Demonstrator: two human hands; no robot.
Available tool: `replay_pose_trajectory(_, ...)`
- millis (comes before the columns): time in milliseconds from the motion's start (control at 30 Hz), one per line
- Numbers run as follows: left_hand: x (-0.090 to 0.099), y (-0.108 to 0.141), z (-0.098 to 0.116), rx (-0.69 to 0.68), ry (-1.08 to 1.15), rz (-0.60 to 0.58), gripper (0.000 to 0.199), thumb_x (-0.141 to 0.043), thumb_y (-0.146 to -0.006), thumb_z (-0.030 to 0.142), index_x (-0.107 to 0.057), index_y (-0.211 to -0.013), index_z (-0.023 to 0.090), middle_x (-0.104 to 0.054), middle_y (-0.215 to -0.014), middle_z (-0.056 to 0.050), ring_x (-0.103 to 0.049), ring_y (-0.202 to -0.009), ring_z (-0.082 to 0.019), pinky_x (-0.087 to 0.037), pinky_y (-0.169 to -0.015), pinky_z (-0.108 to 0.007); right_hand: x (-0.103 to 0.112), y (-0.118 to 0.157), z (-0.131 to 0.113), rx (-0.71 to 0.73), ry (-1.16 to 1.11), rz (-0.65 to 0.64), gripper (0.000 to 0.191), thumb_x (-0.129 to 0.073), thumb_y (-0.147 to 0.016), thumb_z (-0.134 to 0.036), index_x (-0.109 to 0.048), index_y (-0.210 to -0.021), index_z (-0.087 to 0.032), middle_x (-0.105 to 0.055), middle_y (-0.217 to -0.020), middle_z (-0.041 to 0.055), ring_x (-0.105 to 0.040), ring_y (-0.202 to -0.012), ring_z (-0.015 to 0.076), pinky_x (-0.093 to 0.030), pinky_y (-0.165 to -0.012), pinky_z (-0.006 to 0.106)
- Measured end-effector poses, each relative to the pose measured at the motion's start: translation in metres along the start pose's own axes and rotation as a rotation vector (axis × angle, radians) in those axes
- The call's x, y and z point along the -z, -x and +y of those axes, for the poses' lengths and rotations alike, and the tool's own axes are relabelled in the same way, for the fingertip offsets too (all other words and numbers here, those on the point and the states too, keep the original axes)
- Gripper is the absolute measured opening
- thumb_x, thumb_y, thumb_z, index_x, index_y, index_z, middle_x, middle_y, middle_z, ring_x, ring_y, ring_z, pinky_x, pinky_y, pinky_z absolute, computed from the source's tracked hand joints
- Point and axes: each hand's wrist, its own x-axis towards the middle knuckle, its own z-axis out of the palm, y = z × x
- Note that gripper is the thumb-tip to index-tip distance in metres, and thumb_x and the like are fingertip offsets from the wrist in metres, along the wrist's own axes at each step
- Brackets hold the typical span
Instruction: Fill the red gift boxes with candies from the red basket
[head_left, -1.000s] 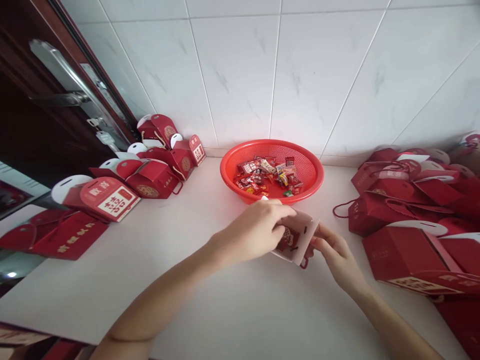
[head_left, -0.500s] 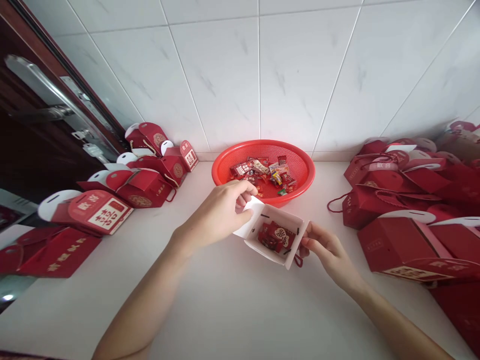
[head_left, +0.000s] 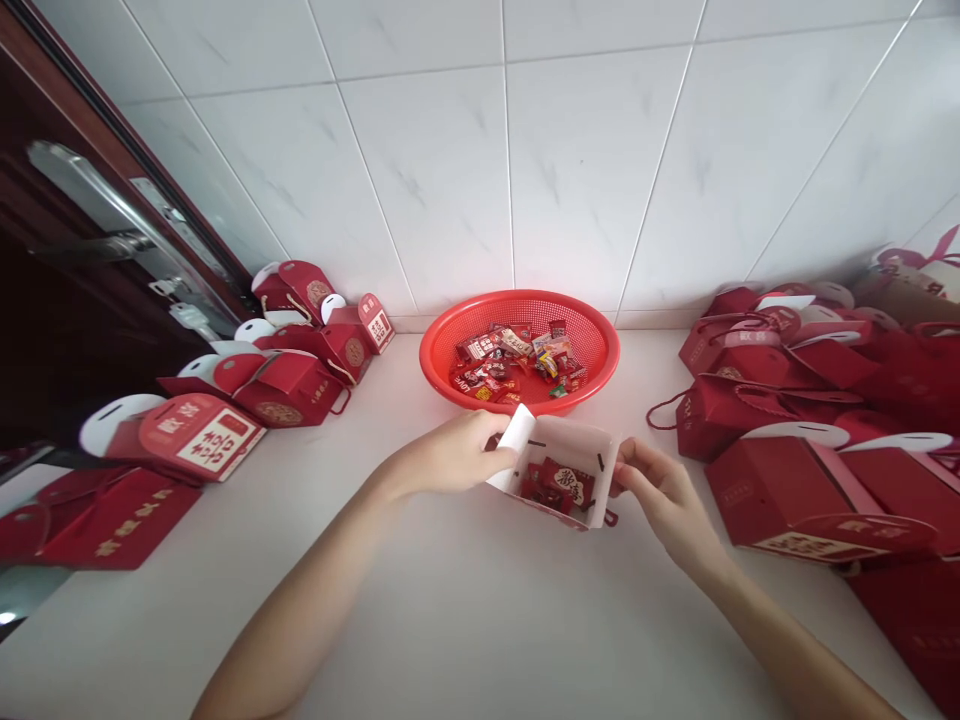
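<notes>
Between my hands is a small open box [head_left: 570, 440], white inside, with red packets [head_left: 566, 484] lying at its bottom. My left hand [head_left: 457, 452] pinches the white flap [head_left: 516, 434] on the box's left side, which stands upright and curls slightly. On the right side, my right hand [head_left: 664, 492] grips the box's edge between thumb and fingers; some fingertips are hidden behind it. A bit of red cord shows beneath the right hand. Just behind the box sits a red mesh basket [head_left: 442, 345] holding wrapped sweets [head_left: 495, 365].
Several closed red boxes [head_left: 289, 390] line the left side of the white counter [head_left: 420, 620]. More red boxes [head_left: 787, 490] crowd the right side. A tiled wall [head_left: 585, 180] rises behind the basket, and a dark door with a metal handle [head_left: 112, 205] stands at the left.
The left flap has been raised from its outward slant to nearly upright, with my left hand moving along. The box is tilted differently, its opening facing me less. The view has shifted slightly.
</notes>
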Motion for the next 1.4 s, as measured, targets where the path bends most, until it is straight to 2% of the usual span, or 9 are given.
replay_pose_trajectory(233,-0.015,0.009,0.007,0.078,0.316,-0.126,0.032,-0.060,-0.090,0.048,-0.060,-0.087,0.017,-0.069,-0.092,-0.004,-0.068,-0.078,-0.019,-0.055,-0.068,-0.029,0.014,0.000,-0.010,0.091,-0.113,0.087,0.030,-0.070,-0.086,-0.049,-0.062,-0.092,-0.021,-0.062,-0.067,-0.0013,-0.057,-0.066,0.0147,-0.043,-0.061,0.025)
replay_pose_trajectory(467,-0.018,0.014,0.007,0.147,0.380,-0.134,0.064,-0.038,-0.092,0.073,-0.066,-0.094,0.016,-0.073,-0.089,-0.008,-0.070,-0.077,-0.020,-0.055,-0.075,-0.032,0.015,0.006,-0.023,0.135,-0.079,0.107,0.035,-0.072,-0.084,-0.053,-0.061,-0.096,-0.021,-0.059,-0.066,-0.0027,-0.051,-0.059,0.0125,-0.042,-0.058,0.025)
replay_pose_trajectory(567,-0.022,0.009,0.001,0.138,0.370,-0.084,0.062,-0.031,-0.098,0.064,-0.069,-0.106,0.016,-0.074,-0.095,-0.007,-0.069,-0.080,-0.020,-0.052,-0.078,-0.031,0.013,0.009,-0.028,0.127,-0.055,0.117,0.036,-0.079,-0.078,-0.050,-0.058,-0.088,-0.022,-0.054,-0.065,-0.0043,-0.048,-0.058,0.0113,-0.039,-0.054,0.023)
replay_pose_trajectory(733,-0.031,-0.002,-0.011,0.046,0.255,0.109,0.038,-0.048,-0.089,0.032,-0.069,-0.116,0.015,-0.075,-0.105,-0.007,-0.067,-0.089,-0.021,-0.052,-0.081,-0.032,0.010,0.010,-0.030,0.156,-0.032,0.108,0.031,-0.076,-0.079,-0.044,-0.055,-0.077,-0.021,-0.054,-0.070,-0.0027,-0.047,-0.057,0.0105,-0.037,-0.050,0.023)
replay_pose_trajectory(867,-0.036,-0.005,-0.015,-0.064,0.204,0.018,0.041,-0.054,-0.080,0.021,-0.070,-0.118,0.018,-0.076,-0.111,-0.007,-0.069,-0.097,-0.024,-0.053,-0.086,-0.032,0.010,0.010,-0.029,0.178,-0.019,0.094,0.025,-0.073,-0.081,-0.040,-0.058,-0.078,-0.020,-0.056,-0.071,-0.0019,-0.049,-0.056,0.0102,-0.039,-0.050,0.023)
replay_pose_trajectory(1033,-0.039,-0.006,-0.017,-0.096,0.217,-0.023,0.031,-0.057,-0.081,0.027,-0.072,-0.106,0.017,-0.077,-0.107,-0.008,-0.069,-0.099,-0.025,-0.053,-0.085,-0.032,0.011,0.010,-0.029,0.187,-0.026,0.128,0.018,-0.068,-0.079,-0.035,-0.057,-0.080,-0.021,-0.057,-0.071,-0.0016,-0.049,-0.055,0.0108,-0.040,-0.048,0.022)
replay_pose_trajectory(1133,-0.038,-0.008,-0.016,-0.020,0.321,-0.006,0.031,-0.055,-0.084,0.039,-0.069,-0.096,0.014,-0.075,-0.097,-0.009,-0.069,-0.091,-0.023,-0.053,-0.085,-0.034,0.011,0.010,-0.028,0.169,0.005,0.158,0.014,-0.064,-0.079,-0.033,-0.058,-0.085,-0.022,-0.053,-0.066,-0.0032,-0.047,-0.054,0.0113,-0.038,-0.046,0.022)
replay_pose_trajectory(1267,-0.031,-0.006,-0.015,0.095,0.355,0.059,0.036,-0.049,-0.083,0.046,-0.063,-0.090,0.014,-0.067,-0.076,-0.004,-0.061,-0.063,-0.016,-0.049,-0.062,-0.029,0.013,0.009,-0.027,0.185,0.074,0.179,0.013,-0.059,-0.080,-0.031,-0.061,-0.088,-0.021,-0.050,-0.065,-0.0031,-0.044,-0.055,0.0121,-0.038,-0.048,0.023)
replay_pose_trajectory(1400,-0.023,0.002,-0.015,0.090,0.264,0.098,0.027,-0.053,-0.079,0.038,-0.065,-0.083,0.015,-0.056,-0.067,0.001,-0.050,-0.060,-0.012,-0.037,-0.055,-0.023,0.014,0.007,-0.025,0.235,0.118,0.194,0.014,-0.057,-0.081,-0.030,-0.063,-0.087,-0.020,-0.048,-0.066,-0.0026,-0.043,-0.057,0.0124,-0.037,-0.049,0.023)
